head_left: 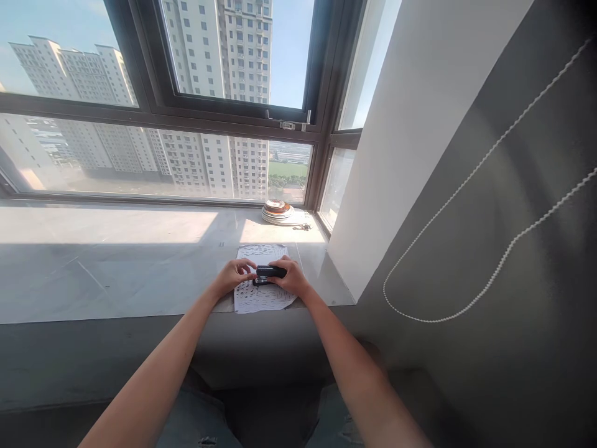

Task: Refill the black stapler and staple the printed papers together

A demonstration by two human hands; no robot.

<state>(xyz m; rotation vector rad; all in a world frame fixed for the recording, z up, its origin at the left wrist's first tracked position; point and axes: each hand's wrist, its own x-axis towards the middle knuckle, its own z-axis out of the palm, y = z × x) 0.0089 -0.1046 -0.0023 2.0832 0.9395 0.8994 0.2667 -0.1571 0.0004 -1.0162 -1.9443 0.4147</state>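
Note:
A black stapler [270, 271] lies over printed paper [261, 302] on the window sill, with its upper arm lifted from the base. My right hand [291, 277] is closed around the stapler's right end. At the other end, the curled fingers of my left hand [233, 275] meet the stapler's front, thumb at the lower part and fingertips near the upper arm. Whether anything small sits between those left fingers is too small to tell. The paper sheets lie flat beneath both hands, near the sill's front edge.
A small stack of round dish-like items [278, 214] stands by the window corner, beside a small dark chain-like thing [303, 228]. A white bead cord [433, 321] hangs along the dark wall at right. The pale sill [116, 274] ends in a front edge before my knees.

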